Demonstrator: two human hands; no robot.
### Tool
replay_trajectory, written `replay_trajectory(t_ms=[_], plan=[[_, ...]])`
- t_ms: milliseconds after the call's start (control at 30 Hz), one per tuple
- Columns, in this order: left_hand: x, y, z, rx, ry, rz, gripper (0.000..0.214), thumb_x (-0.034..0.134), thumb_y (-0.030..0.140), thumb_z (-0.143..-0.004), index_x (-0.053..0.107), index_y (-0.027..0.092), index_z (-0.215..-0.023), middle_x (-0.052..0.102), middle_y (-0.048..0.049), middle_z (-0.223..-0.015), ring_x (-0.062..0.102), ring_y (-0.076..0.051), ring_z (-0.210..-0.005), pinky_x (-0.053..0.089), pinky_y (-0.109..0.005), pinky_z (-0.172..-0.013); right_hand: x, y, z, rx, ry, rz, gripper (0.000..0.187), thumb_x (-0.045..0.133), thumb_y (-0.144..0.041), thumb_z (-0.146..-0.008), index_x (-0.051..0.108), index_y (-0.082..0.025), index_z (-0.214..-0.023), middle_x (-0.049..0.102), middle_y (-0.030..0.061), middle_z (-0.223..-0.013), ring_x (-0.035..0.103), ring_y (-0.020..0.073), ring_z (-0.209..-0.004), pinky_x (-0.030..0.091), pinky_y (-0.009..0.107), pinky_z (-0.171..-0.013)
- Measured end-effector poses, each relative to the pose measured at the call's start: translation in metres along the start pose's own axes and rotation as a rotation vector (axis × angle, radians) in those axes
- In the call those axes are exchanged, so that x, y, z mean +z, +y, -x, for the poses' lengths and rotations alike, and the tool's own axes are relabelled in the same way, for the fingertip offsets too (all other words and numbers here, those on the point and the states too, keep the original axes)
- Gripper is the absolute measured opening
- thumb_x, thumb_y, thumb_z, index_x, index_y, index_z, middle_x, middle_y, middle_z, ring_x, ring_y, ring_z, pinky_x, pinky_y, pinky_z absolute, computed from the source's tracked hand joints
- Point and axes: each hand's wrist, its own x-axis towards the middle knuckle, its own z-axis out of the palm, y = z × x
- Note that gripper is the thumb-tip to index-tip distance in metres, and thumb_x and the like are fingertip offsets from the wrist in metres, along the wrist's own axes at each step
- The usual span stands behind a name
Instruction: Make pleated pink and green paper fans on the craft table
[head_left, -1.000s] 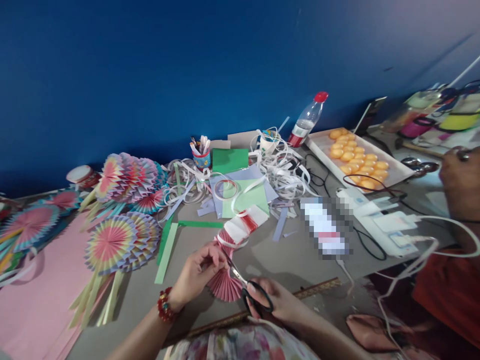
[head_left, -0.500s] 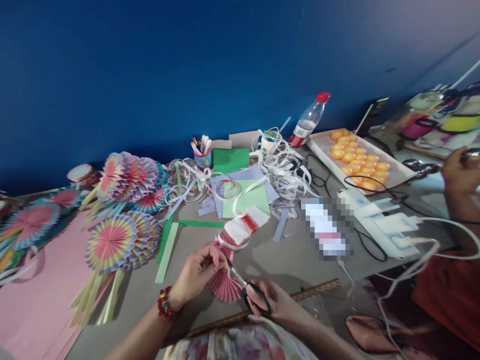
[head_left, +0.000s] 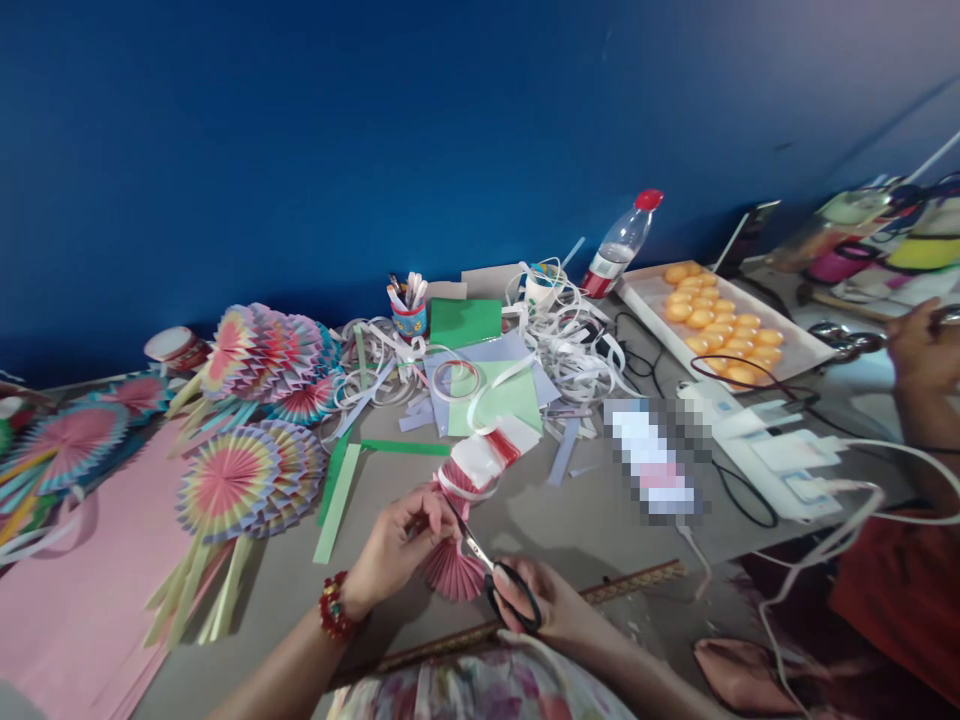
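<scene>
My left hand (head_left: 401, 545), a beaded red bracelet at its wrist, is closed with thumb and fingers pinched at the narrow middle of a pink pleated paper (head_left: 454, 574). The pleats spread out below and above the pinch; the fingertips hide exactly what lies between them. In my right hand (head_left: 551, 597) are black-handled scissors (head_left: 480, 552), their blades pointing up and left to the pinched spot. A white packet with a red band (head_left: 486, 456) and a white paper strip (head_left: 469, 492) lie over the upper end of the pleated paper.
Finished paper fans (head_left: 229, 480) and pink sheets (head_left: 82, 610) lie left. Behind are green paper (head_left: 465, 322), tangled white strips (head_left: 577, 350), a pen cup (head_left: 409, 322) and a bottle (head_left: 619, 245). Right are a power strip (head_left: 739, 450), an egg-yolk-coloured tray load (head_left: 720, 320) and another person's hand (head_left: 926, 350).
The view has shifted slightly, so the table things sit a little further right. Both hands, the scissors and the pleated paper hold nearly the same pose.
</scene>
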Motion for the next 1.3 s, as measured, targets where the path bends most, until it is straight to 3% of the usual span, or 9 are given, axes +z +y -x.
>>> replay_trajectory(t_ms=[267,600,767,1000,1167,1300], plan=[[0.0,0.0,0.001,0.027,0.006,-0.06,0.025,0.058,0.025,-0.092,0.043,0.021,-0.072,0.067,-0.001,-0.076,0.063,-0.015,-0.073,0.046,-0.034,-0.089,0.0,-0.004,-0.002,-0.014,-0.047,0.035,0.066,0.034,-0.079,-0.086,0.049,-0.018,-0.064,0.051,-0.0021,-0.054,0.04,0.0096,-0.05,0.031,0.025,-0.055],[0.002,0.0,0.001,0.02,0.014,-0.109,0.024,0.062,0.021,-0.088,0.046,0.02,-0.07,0.066,0.0008,-0.074,0.062,-0.013,-0.072,0.044,-0.033,-0.092,0.001,-0.008,-0.003,-0.01,0.035,0.049,0.066,0.037,-0.082,-0.082,0.045,-0.02,-0.062,0.046,-0.0039,-0.05,0.037,0.0087,-0.048,0.028,0.024,-0.052],[0.002,0.001,0.0,0.015,0.022,-0.014,0.023,0.063,0.023,-0.088,0.047,0.019,-0.072,0.066,-0.0006,-0.076,0.064,-0.014,-0.072,0.05,-0.029,-0.078,0.001,-0.006,-0.002,0.104,-0.057,-0.105,0.067,0.042,-0.085,-0.075,0.051,-0.018,-0.072,0.055,-0.0022,-0.052,0.036,0.0085,-0.046,0.025,0.023,-0.048],[-0.001,0.0,-0.003,0.015,0.162,0.0,0.012,0.068,0.025,-0.086,0.06,0.017,-0.083,0.067,-0.0019,-0.08,0.064,-0.014,-0.073,0.052,-0.026,-0.073,-0.029,-0.011,0.023,0.241,0.014,-0.074,0.054,0.063,-0.071,-0.072,0.051,-0.018,-0.068,0.058,-0.0025,-0.055,0.03,0.0048,-0.039,0.017,0.021,-0.04],[-0.004,-0.002,-0.002,0.023,0.233,-0.042,0.014,0.07,0.028,-0.085,0.061,0.017,-0.086,0.067,-0.0019,-0.081,0.064,-0.014,-0.073,0.053,-0.026,-0.072,-0.059,0.002,0.04,0.156,-0.001,-0.054,0.054,0.066,-0.07,-0.071,0.049,-0.018,-0.067,0.055,-0.0035,-0.053,0.03,0.004,-0.04,0.018,0.019,-0.04],[-0.006,0.015,-0.007,0.027,0.265,-0.159,0.016,0.069,0.031,-0.085,0.061,0.018,-0.089,0.066,-0.0011,-0.082,0.065,-0.014,-0.073,0.053,-0.025,-0.068,-0.069,0.01,0.044,0.121,0.031,-0.092,0.056,0.06,-0.073,-0.075,0.05,-0.018,-0.072,0.058,-0.0021,-0.052,0.026,0.0027,-0.035,0.014,0.02,-0.037]])
